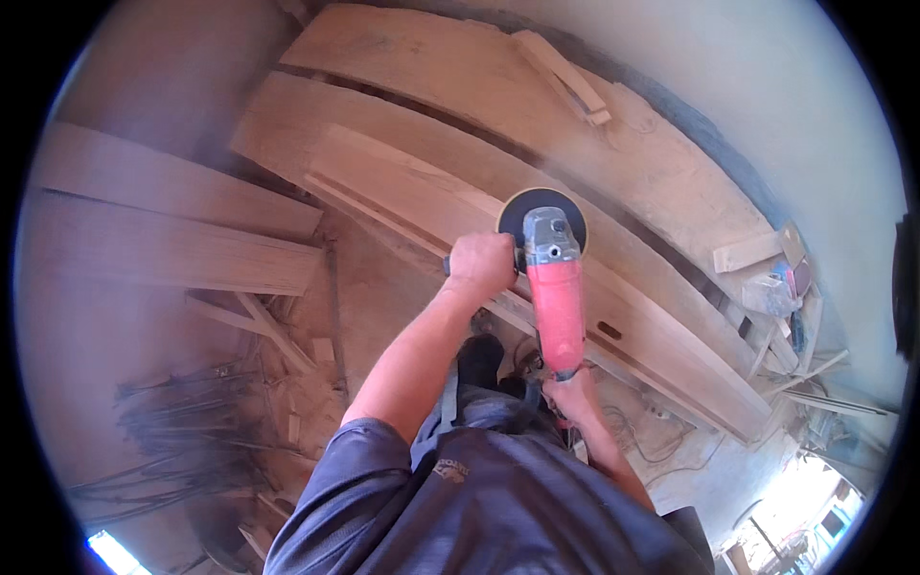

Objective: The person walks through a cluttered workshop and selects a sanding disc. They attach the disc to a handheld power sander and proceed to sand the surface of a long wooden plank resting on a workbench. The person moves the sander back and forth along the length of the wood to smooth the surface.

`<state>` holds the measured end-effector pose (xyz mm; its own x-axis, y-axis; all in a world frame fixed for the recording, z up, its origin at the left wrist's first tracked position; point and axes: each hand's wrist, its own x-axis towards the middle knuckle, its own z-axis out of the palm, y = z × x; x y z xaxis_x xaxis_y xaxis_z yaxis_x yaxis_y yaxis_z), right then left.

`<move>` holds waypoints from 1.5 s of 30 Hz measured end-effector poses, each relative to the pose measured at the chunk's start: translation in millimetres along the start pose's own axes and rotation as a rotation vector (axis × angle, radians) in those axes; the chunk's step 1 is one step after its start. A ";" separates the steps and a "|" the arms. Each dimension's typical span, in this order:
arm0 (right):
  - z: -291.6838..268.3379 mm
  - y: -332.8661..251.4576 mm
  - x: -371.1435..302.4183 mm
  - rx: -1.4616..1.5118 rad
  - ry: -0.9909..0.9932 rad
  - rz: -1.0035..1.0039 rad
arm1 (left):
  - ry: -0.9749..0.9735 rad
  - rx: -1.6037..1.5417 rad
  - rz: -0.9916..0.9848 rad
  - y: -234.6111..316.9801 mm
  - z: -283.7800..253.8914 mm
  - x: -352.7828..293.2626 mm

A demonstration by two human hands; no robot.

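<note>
A red angle sander (556, 302) with a grey gear head lies across a long wooden board (671, 359). Its round dark disc (518, 209) has a yellowish rim and is over the board; whether it touches the wood I cannot tell. My left hand (484, 264) is wrapped round the side handle, whose dark end (447, 265) sticks out past the fist. Round the rear grip closes my right hand (573, 395), partly hidden by the sander's body. A small dark oval slot (609, 330) shows in the board to the right of the sander.
Beyond the board lie wide planks (422, 48), with short wood strips (565, 77) on top. Two more planks (163, 240) are at the left, above thin dark rods (182, 422). Wood offcuts (747, 251) and a clear bag (767, 295) sit far right. Cords (661, 450) trail over the floor.
</note>
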<state>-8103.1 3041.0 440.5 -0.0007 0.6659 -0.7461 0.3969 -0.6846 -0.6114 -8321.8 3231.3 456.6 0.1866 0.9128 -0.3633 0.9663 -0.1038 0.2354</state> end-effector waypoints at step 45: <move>123.5 6.8 -66.1 0.419 0.246 0.118 | -0.207 -0.232 0.379 -44.2 17.8 -24.3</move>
<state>-8213.8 2955.7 453.0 0.2586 0.5922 -0.7631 -0.0215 -0.7863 -0.6175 -8365.9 3206.7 439.0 0.5714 0.7277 -0.3794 0.7631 -0.3010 0.5719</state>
